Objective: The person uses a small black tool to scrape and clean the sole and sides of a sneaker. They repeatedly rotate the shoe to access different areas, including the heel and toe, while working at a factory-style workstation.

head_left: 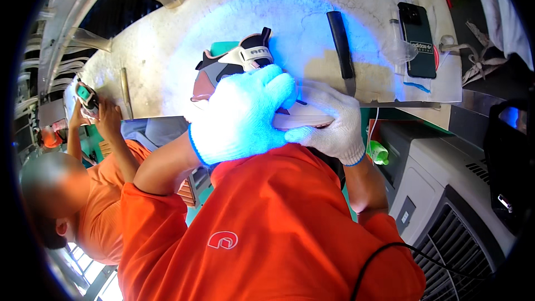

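Both my hands wear white knitted gloves with blue cuffs, lit strongly by blue light. Between them, in front of my chest, is a shoe (305, 120) with a thick white sole; the gloves cover most of it. My left hand (245, 112) is closed over its left end, fingers curled. From the right, my right hand (339, 124) grips the same shoe, thumb low beside the sole and fingers over the top. Just beyond my left hand, a black, grey, brown and white shoe (222, 69) with a strap rests on the worktable, partly hidden by the glove.
The pale, stained worktable (161, 39) curves across. A dark-handled tool (341, 44) with a flat blade, a phone (418, 39) and a clear syringe-like tube (397, 39) lie right. At left, a co-worker (106, 189) holds another shoe (87, 97). A grey machine (440, 173) stands right.
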A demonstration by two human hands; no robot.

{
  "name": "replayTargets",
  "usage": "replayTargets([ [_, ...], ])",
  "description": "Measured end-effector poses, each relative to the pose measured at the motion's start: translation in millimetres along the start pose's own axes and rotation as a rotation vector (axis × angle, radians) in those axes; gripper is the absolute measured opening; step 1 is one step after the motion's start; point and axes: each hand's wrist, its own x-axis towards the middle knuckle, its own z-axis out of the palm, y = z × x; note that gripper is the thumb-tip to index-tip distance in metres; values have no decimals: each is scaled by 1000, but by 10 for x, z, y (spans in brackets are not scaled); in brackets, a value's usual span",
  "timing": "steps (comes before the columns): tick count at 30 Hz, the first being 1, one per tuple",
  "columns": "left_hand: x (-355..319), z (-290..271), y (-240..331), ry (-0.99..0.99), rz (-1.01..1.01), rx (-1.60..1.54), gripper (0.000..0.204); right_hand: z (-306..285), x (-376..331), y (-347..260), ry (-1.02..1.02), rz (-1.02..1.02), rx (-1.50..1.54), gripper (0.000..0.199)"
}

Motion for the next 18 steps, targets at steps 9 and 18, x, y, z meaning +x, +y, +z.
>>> replayTargets([
  [9,-417,-185,-103,218,-2,100,74,-16,-69,138,-35,-78,-55,74],
  [18,-597,-74,-18,190,-47,451,56,35,-76,36,-15,43,40,73],
])
